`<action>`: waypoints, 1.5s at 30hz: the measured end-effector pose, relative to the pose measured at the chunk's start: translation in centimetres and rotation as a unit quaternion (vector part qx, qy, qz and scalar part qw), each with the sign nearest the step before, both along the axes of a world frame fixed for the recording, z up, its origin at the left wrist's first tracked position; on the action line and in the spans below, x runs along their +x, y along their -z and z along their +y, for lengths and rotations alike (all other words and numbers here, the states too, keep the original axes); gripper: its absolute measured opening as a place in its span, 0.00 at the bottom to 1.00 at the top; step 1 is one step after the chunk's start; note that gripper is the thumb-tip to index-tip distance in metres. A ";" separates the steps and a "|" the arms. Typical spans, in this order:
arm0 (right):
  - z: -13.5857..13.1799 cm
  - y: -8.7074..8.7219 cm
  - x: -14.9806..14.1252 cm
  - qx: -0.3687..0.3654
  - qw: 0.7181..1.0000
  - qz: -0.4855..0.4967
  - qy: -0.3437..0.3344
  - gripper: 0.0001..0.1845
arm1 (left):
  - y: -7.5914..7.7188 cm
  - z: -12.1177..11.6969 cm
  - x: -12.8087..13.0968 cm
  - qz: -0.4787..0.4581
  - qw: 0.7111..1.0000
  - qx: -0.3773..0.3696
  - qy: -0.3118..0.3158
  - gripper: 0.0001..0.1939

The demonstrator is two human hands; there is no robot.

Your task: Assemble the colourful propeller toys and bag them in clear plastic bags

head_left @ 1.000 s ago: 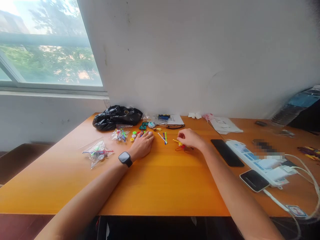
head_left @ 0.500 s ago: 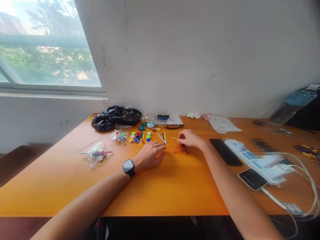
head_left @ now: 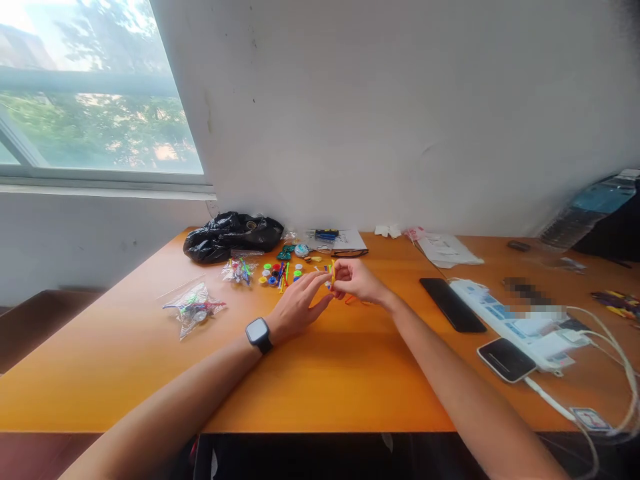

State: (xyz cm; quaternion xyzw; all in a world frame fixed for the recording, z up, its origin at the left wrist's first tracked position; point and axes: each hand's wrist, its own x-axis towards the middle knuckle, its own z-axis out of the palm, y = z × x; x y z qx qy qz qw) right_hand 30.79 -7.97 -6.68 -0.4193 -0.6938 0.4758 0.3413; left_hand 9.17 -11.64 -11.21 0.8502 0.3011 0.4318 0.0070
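My right hand [head_left: 359, 280] pinches a thin yellow plastic stick [head_left: 333, 269], held roughly upright. Beside it, my left hand [head_left: 301, 301] lies low over the table with its fingers stretched out, fingertips close to the right hand's; whether they touch the stick I cannot tell. Behind the left hand are round coloured buttons [head_left: 275, 273] in red, white, green, yellow and blue. Several coloured sticks [head_left: 283, 275] lie among them. An orange piece [head_left: 350, 299] shows partly under my right hand, which hides the rest.
Clear bags of coloured parts [head_left: 195, 310] lie to the left, with a black plastic bag [head_left: 233, 237] behind. Glasses [head_left: 350, 253] and papers are near the wall. To the right are a black phone [head_left: 453, 305], a white power strip [head_left: 500, 320], another device [head_left: 506, 359] and cables.
My right hand has moved left with the yellow stick, which has turned from nearly level to upright, and now meets my left fingertips. The left hand has barely moved.
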 end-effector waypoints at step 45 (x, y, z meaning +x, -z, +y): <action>2.9 -0.5 6.7 0.073 0.934 -0.345 -0.051 0.12 | 0.1 1.4 -1.0 0.182 0.973 -0.036 -0.141 0.05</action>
